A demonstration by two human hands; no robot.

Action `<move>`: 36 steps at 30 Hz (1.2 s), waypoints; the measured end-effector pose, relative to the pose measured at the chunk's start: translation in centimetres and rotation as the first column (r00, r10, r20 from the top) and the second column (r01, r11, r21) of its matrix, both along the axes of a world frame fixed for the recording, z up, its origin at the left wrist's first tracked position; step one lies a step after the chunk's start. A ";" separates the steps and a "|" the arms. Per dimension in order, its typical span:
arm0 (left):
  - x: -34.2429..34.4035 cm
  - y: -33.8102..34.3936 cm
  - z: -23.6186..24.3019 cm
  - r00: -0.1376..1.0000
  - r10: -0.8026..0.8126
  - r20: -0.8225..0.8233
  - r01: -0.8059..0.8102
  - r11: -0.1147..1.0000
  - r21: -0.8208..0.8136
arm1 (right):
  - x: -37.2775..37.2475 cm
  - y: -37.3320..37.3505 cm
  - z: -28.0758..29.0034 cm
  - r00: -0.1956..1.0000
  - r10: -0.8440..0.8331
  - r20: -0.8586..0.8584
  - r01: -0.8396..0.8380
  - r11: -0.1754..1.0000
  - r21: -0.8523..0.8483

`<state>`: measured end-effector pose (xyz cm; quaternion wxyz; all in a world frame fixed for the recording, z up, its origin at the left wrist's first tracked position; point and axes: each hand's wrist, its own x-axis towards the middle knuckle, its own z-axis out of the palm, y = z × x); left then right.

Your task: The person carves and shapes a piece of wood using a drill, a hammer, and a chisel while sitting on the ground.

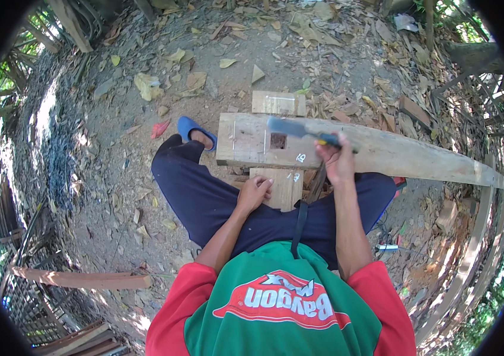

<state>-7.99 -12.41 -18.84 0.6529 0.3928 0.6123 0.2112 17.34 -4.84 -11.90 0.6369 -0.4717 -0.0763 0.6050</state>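
Note:
My right hand (338,161) is closed around the black and yellow handle of what looks like a wide chisel (290,126). Its blue-grey blade is smeared by motion and points left, over the thick timber (246,140). Just below the blade, a square hole (278,140) is cut into that timber, with pale lines marked to its left. My left hand (255,193) has its fingers curled, resting at the left edge of a short board (287,187) between my legs; no object shows in it. Another board end (278,102) sticks out beyond the timber's far side.
The timber runs right to a wooden rail structure (465,267). Dry leaves and wood scraps cover the dirt ground (127,207). A curved plank (83,277) lies at the lower left, and a reddish block (415,113) at the upper right. My blue slipper (195,132) is left of the timber.

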 end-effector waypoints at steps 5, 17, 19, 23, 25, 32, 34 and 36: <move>-0.6 0.0 0.4 0.999 -0.030 -0.019 0.030 1.000 0.008 | -2.4 0.9 4.0 0.849 0.143 0.509 -0.150 0.988 -0.028; -0.5 0.1 -0.1 0.998 -0.059 -0.030 0.060 0.998 0.024 | -2.5 -0.4 -2.6 0.965 0.109 0.237 -0.086 0.991 -0.107; -0.2 0.5 0.1 0.998 -0.051 -0.026 0.052 0.998 0.034 | -0.6 0.1 -1.7 0.995 0.034 0.098 -0.027 0.997 -0.072; -0.2 -0.2 -0.2 0.999 -0.030 -0.026 0.030 0.999 0.021 | 0.6 0.1 2.6 0.992 -0.015 0.125 0.018 1.000 -0.020; -0.5 0.2 -0.1 0.998 -0.049 -0.038 0.050 0.998 0.025 | -0.4 0.6 3.0 0.912 0.095 0.399 -0.088 0.995 -0.035; -0.2 -0.1 -0.5 0.999 -0.030 -0.016 0.030 0.999 0.026 | -3.2 0.7 -2.3 0.888 0.085 0.451 -0.023 0.990 -0.142; -0.2 0.1 -0.5 0.999 -0.037 -0.028 0.038 0.999 0.028 | -3.1 0.8 -2.0 0.919 0.085 0.386 -0.011 0.981 -0.192; -0.6 0.2 -0.5 0.999 -0.031 -0.023 0.031 0.999 0.024 | -2.2 1.4 -1.0 0.970 0.016 0.244 0.022 0.988 -0.151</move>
